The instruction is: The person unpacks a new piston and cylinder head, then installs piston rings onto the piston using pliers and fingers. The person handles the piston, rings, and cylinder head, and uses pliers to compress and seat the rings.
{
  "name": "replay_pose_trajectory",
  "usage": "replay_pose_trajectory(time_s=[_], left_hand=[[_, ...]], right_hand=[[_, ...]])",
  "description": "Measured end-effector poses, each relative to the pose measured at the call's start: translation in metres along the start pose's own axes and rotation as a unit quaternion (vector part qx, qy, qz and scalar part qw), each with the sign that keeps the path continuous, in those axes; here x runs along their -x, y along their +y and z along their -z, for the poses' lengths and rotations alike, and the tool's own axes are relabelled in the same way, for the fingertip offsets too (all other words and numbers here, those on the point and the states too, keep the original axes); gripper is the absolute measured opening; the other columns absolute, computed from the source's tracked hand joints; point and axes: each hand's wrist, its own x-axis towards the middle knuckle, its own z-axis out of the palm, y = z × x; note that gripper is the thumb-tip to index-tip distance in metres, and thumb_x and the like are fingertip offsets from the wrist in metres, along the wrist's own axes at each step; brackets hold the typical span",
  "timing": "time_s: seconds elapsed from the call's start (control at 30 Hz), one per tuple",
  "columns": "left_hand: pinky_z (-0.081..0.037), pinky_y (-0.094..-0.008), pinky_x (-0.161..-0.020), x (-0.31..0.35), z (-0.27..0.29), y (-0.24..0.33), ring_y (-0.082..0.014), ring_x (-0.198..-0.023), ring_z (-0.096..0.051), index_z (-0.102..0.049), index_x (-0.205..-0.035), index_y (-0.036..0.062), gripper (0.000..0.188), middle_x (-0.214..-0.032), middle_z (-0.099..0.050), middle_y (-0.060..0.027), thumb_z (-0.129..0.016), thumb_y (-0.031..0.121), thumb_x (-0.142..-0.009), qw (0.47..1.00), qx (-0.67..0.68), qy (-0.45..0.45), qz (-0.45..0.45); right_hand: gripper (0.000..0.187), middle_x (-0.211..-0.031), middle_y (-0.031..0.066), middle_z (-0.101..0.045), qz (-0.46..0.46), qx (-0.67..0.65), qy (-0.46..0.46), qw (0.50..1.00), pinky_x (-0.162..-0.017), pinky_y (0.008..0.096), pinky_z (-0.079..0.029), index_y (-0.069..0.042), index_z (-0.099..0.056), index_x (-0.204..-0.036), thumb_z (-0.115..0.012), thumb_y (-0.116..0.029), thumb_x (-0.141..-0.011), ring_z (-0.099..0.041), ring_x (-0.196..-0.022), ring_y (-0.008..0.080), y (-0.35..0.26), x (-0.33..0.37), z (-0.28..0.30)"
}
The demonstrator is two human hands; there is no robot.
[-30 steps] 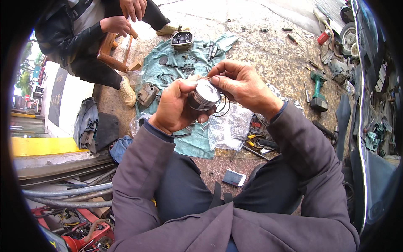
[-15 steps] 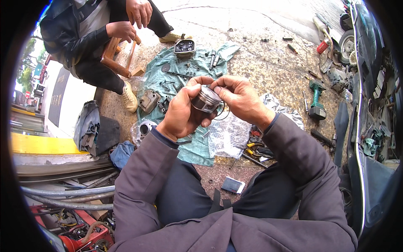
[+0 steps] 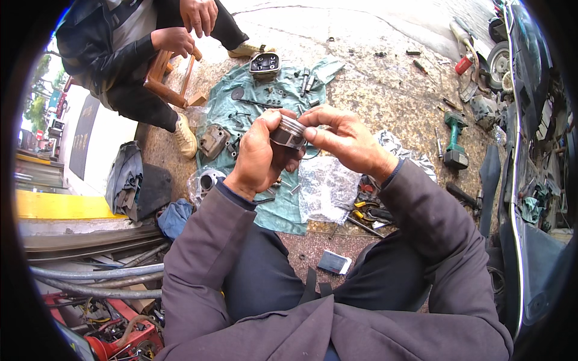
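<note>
A metal piston point(image 3: 288, 133) with grooves round its upper side is gripped in my left hand point(image 3: 256, 153), tilted, thumb on its top edge. My right hand point(image 3: 346, 135) is at the piston's right side, its thumb and forefinger bent round the edge. A short curve of a thin dark piston ring point(image 3: 314, 154) shows below the right thumb; the fingers hide the rest. Beneath both hands lies a green cloth point(image 3: 283, 213) with a cylinder head point(image 3: 265, 65), a dirty metal casing point(image 3: 214, 141), bolts and small parts on it.
Another person point(image 3: 120, 54) sits at the far left by a wooden stool point(image 3: 165, 90). A green cordless drill point(image 3: 455, 141) and tools lie to the right, near a vehicle. Clear plastic point(image 3: 328, 189) covers part of the cloth. A small box point(image 3: 334, 263) lies between my knees.
The piston has shifted slightly left and tilted, showing more of its grooved side. My right thumb has moved down onto its side. Less of the thin ring is visible now.
</note>
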Motion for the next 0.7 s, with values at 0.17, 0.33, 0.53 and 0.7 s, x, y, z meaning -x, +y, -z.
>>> replay_pose_trajectory(time_s=[0.17,0.33,0.53,0.7], left_hand=[[-0.046,-0.0296,-0.049,0.001,-0.003,0.001,-0.0159,-0.064,-0.060,-0.052,-0.114,0.0088,0.038,-0.089,-0.064,-0.0054,-0.038,0.041,-0.101,1.000,-0.021,0.016,-0.006],[-0.047,-0.0308,-0.049,0.001,-0.003,0.000,-0.0180,-0.062,-0.060,-0.050,-0.113,0.0046,0.034,-0.087,-0.062,-0.0094,-0.039,0.035,-0.102,0.999,0.007,-0.003,-0.035],[-0.046,-0.0281,-0.049,0.000,-0.002,-0.001,-0.0146,-0.061,-0.058,-0.053,-0.108,0.0091,0.036,-0.086,-0.063,-0.0050,-0.040,0.042,-0.100,0.998,-0.046,0.010,-0.051],[-0.045,-0.0266,-0.051,0.000,-0.003,-0.004,-0.0116,-0.064,-0.057,-0.053,-0.106,0.0096,0.033,-0.085,-0.062,-0.0036,-0.042,0.040,-0.099,0.995,-0.086,0.013,-0.047]], right_hand=[[0.033,-0.108,0.0095,-0.062,-0.024,-0.057,-0.031,0.998,-0.077,0.0291,-0.054,0.004,-0.063,-0.113,-0.073,-0.016,-0.089,-0.061,-0.095,0.0141,-0.001,0.002,-0.001],[0.033,-0.107,0.0090,-0.063,-0.019,-0.064,-0.026,0.997,-0.076,0.0293,-0.055,0.004,-0.063,-0.115,-0.074,-0.012,-0.088,-0.062,-0.093,0.0138,-0.002,0.001,-0.003],[0.040,-0.112,0.0099,-0.064,-0.055,-0.043,-0.037,0.997,-0.075,0.0283,-0.055,0.004,-0.061,-0.120,-0.075,-0.012,-0.085,-0.063,-0.088,0.0127,-0.008,0.000,0.000],[0.050,-0.119,0.0127,-0.062,-0.062,-0.047,-0.042,0.996,-0.079,0.0310,-0.055,0.003,-0.058,-0.125,-0.078,-0.013,-0.082,-0.063,-0.095,0.0149,-0.016,0.001,0.002]])
